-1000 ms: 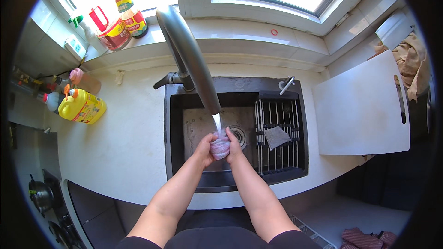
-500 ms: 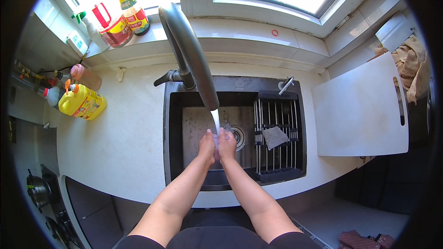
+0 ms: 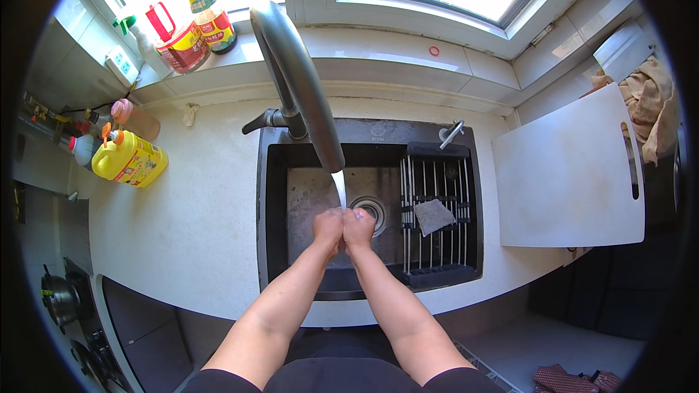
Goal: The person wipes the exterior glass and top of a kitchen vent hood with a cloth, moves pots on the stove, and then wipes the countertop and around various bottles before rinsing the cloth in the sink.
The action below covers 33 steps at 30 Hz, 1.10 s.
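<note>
My left hand [image 3: 328, 226] and my right hand [image 3: 358, 225] are pressed side by side over the black sink [image 3: 291, 276], fingers curled and knuckles touching. A thin stream of water [image 3: 340, 189] runs from the dark curved tap [image 3: 302, 87] onto them. Whatever lies between the palms is hidden. The round drain [image 3: 373, 207] sits just beyond my right hand.
A black rack [image 3: 455, 247] with a grey cloth [image 3: 435, 216] fills the sink's right side. A white cutting board [image 3: 568, 175] lies on the right counter. A yellow jug [image 3: 129, 160] and bottles stand at the left, and more bottles [image 3: 196, 25] stand on the window sill.
One second ago a round purple thing showed between my hands under the water. The hands have since closed together and it is out of sight.
</note>
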Each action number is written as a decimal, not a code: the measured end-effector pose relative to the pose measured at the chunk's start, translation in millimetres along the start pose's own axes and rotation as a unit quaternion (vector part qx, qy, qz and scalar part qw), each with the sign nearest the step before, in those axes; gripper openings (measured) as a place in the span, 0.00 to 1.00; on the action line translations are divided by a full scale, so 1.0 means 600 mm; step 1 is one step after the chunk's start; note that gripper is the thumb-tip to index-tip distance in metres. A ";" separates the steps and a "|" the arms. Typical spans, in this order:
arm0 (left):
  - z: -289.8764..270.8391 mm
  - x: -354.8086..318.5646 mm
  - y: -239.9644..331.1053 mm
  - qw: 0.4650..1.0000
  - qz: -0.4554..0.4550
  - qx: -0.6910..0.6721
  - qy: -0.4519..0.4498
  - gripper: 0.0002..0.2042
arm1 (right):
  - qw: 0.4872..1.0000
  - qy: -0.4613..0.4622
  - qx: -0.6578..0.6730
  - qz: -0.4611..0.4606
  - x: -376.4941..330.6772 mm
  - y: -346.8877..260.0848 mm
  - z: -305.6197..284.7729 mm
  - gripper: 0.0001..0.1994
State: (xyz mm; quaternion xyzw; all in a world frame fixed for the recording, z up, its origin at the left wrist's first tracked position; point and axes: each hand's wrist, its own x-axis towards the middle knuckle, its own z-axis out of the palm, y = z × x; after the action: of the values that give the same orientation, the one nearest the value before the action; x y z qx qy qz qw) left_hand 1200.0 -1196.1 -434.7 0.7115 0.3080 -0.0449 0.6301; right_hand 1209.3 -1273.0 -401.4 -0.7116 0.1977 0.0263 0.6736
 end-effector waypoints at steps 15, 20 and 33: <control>-0.055 -0.042 0.089 0.958 -0.160 -0.237 0.014 0.14 | 0.879 -0.178 0.171 0.409 0.005 -0.041 -0.048 0.30; -0.055 -0.028 0.072 0.910 -0.232 -0.341 -0.041 0.12 | 0.986 -0.037 0.041 0.157 -0.002 -0.042 -0.018 0.36; -0.051 -0.012 0.057 0.772 -0.314 -0.550 -0.048 0.14 | 0.985 -0.147 -0.041 -0.082 -0.021 -0.069 -0.049 0.29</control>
State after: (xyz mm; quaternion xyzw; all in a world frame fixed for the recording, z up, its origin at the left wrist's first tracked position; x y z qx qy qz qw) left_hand 1200.8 -1171.1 -395.6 0.1040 0.4558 -0.0975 0.8786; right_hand 1204.2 -1297.7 -355.5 -0.7407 0.0360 0.0834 0.6657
